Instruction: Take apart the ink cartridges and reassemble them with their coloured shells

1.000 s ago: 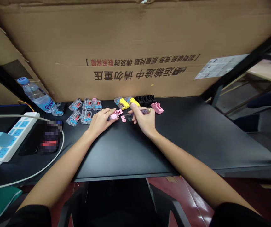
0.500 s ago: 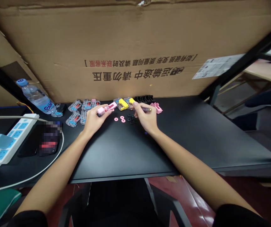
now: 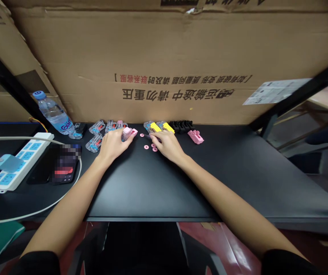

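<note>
My left hand (image 3: 113, 146) is closed around a pink and clear plastic part (image 3: 127, 133), just above the black table. My right hand (image 3: 168, 146) is closed on a thin dark tool (image 3: 147, 136), whose tip is by a pink ring (image 3: 142, 135). More pink rings (image 3: 146, 147) lie just left of and below my right fingers. Behind that hand are two clear parts with yellow pieces (image 3: 155, 127). A pink piece (image 3: 195, 136) lies to the right, near a row of black pieces (image 3: 181, 126).
Several clear parts (image 3: 94, 143) lie left of my left hand. Farther left are a water bottle (image 3: 53, 114), phones (image 3: 63, 168), a white power strip (image 3: 21, 162) and a cable. Cardboard (image 3: 152, 49) stands along the back of the table (image 3: 152, 191).
My right hand has moved left and turned, bringing the tool to a pink ring. My left hand has tilted the pink and clear part. The camera view has shifted slightly.
</note>
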